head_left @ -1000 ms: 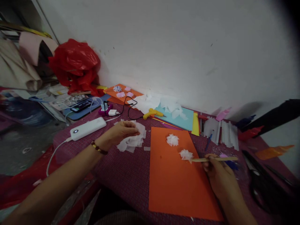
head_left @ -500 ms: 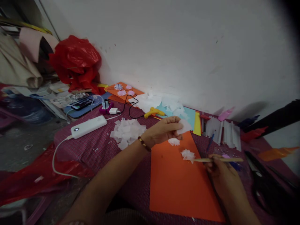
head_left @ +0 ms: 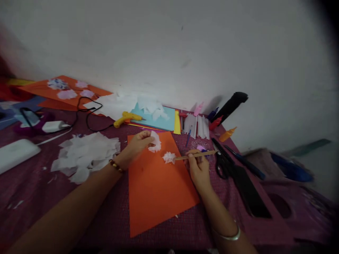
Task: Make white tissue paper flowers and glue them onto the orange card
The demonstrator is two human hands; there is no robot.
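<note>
My left hand (head_left: 139,145) pinches a thin white paper piece (head_left: 155,137) between thumb and fingers over the upper part of an orange sheet (head_left: 159,187). A white tuft beneath that piece partly merges with it, so I cannot tell whether they touch. My right hand (head_left: 198,171) is closed around a flat wooden stick (head_left: 184,157) at the sheet's right edge. The stick's left end meets a ruffled white paper tuft (head_left: 168,157) above the orange sheet; whether they are stuck together I cannot tell.
Loose white paper pieces (head_left: 87,151) are heaped left. A yellow glue gun (head_left: 127,118) with a black cord lies behind, beside light-blue sheets (head_left: 156,121). Black scissors (head_left: 222,165), a dark phone-like slab (head_left: 250,194) and an orange tube (head_left: 227,134) are right. A white wall rises behind.
My view has swung to the right, bringing more of the table's right side into sight. My left hand has lowered the paper piece toward the orange sheet. The right hand keeps the stick at the tuft.
</note>
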